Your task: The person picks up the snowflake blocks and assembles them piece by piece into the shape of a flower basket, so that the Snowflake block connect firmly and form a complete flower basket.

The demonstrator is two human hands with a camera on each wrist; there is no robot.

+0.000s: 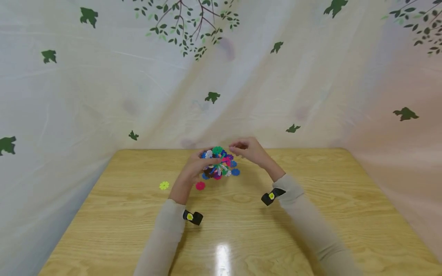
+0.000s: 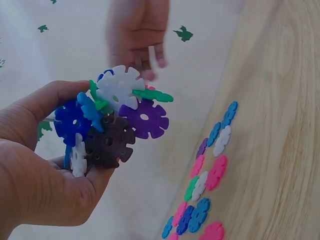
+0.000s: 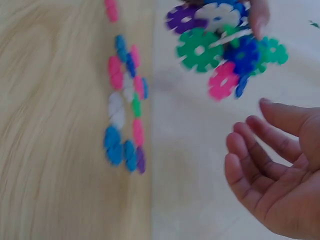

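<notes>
The left hand [image 2: 45, 170] grips a cluster of joined plastic discs [image 2: 112, 122]. The right hand [image 2: 137, 35] hovers beyond it, fingers relaxed. Loose discs [image 2: 207, 175] lie along the surface [image 2: 280, 125] edge.

The table [image 1: 310, 230] looks like pale wood grain under a smooth, glossy finish that throws back a bright glare; the cluster of snowflake discs [image 2: 107, 125] looks like hard, smooth coloured plastic; the leaf-printed backdrop [image 1: 103, 96] is thin creased cloth, slightly sheeny; the sleeves [image 1: 310, 218] are soft matt knit.
</notes>
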